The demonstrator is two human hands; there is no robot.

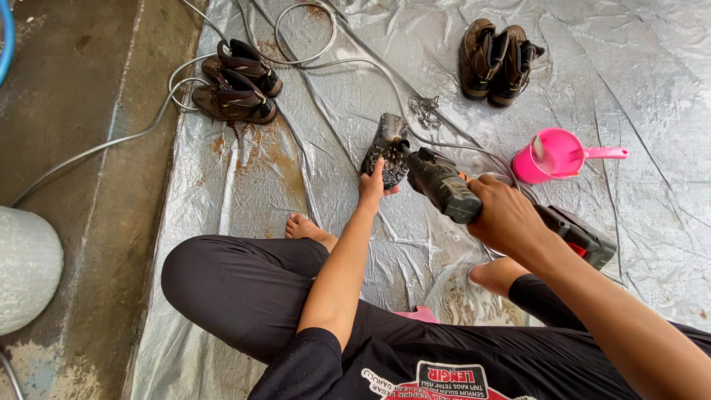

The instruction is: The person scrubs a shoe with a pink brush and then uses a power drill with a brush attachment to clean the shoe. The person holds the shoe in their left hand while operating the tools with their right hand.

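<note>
My left hand (372, 187) grips a dark muddy boot (386, 148), holding it sole-up on the grey tarp (296, 170). In my right hand (506, 216) is a black pressure-washer gun (444, 185), its nozzle pointed at the boot's sole. The gun's rear body, black with red, sticks out behind my wrist (581, 237). I sit on the tarp with legs bent and bare feet out.
A pair of brown boots (237, 85) lies at the tarp's left edge, another pair (496, 63) stands at the back. A pink scoop (555, 155) sits to the right. Grey hose (296, 44) loops across the tarp. A white rounded object (26, 270) is on the wet concrete at left.
</note>
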